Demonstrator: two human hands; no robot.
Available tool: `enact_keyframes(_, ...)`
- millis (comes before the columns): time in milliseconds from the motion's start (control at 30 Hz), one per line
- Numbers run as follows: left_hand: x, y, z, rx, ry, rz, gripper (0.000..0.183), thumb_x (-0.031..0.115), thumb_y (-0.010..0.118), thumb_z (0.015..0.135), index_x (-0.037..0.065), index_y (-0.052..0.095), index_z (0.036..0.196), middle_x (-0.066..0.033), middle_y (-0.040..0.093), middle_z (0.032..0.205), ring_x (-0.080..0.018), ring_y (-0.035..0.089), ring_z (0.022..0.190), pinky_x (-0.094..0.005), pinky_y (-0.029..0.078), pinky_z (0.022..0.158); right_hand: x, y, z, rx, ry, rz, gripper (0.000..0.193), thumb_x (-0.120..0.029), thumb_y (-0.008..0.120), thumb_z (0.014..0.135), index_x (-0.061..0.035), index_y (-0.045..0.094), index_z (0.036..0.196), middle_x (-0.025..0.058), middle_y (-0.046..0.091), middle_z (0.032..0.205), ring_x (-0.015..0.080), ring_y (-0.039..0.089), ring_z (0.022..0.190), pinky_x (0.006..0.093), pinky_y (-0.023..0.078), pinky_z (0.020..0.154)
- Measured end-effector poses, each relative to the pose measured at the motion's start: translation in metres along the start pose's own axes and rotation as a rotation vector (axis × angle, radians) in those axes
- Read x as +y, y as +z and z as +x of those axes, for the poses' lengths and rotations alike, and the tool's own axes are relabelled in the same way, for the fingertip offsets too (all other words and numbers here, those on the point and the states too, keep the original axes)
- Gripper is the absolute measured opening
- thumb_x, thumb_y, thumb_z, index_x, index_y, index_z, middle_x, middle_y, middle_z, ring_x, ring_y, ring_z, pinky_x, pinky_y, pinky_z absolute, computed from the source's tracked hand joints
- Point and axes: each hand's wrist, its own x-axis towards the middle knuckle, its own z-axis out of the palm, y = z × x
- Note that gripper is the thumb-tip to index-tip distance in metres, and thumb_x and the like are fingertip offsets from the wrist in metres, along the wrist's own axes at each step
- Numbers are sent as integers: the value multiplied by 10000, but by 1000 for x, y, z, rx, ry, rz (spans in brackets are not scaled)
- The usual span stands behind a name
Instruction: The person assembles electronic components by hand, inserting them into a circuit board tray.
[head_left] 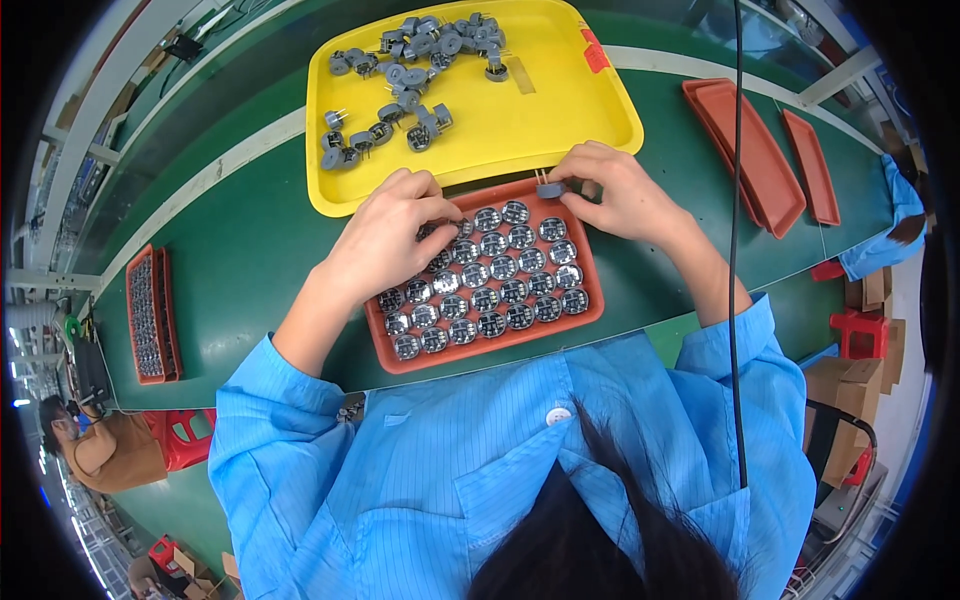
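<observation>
My right hand (618,195) pinches a small grey round component with metal pins (550,189) between thumb and fingers, over the far right corner of a reddish-brown tray (392,357). Rows of round components (485,298) sit in this tray, their dark, shiny faces up. My left hand (395,235) reaches over the tray's far left part, thumb and forefinger drawn together at the far row. Whatever lies between those fingertips is mostly hidden. Just beyond both hands, a yellow tray (540,125) carries a loose heap of similar grey pinned components (425,45), mostly toward its left side.
Stacked reddish-brown trays (745,160) and another such tray (812,168) lie to the right on the green table (250,300). A filled tray stack (150,315) stands at left. A black cable (738,250) hangs down on the right. Other people sit at both sides.
</observation>
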Motion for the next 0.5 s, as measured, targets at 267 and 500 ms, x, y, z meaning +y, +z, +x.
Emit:
enact_keyframes(267,-3,10,-5,23,-3,-11,123,152,730,815,47,742,880,-77,607,846,-261,577,867,-379,495,808,-3,9,-4,-28,-134,-112,210,-15,620,808,-8,699,1003,93,590,946,274,604,943,390,518,823)
enact_keyframes(500,-6,10,-17,89,20,-37,125,148,702,845,29,727,873,-84,620,862,-274,582,877,-388,491,812,-4,2,6,-138,-71,-131,209,-78,640,831,-2,719,1009,108,617,968,289,618,967,409,513,834)
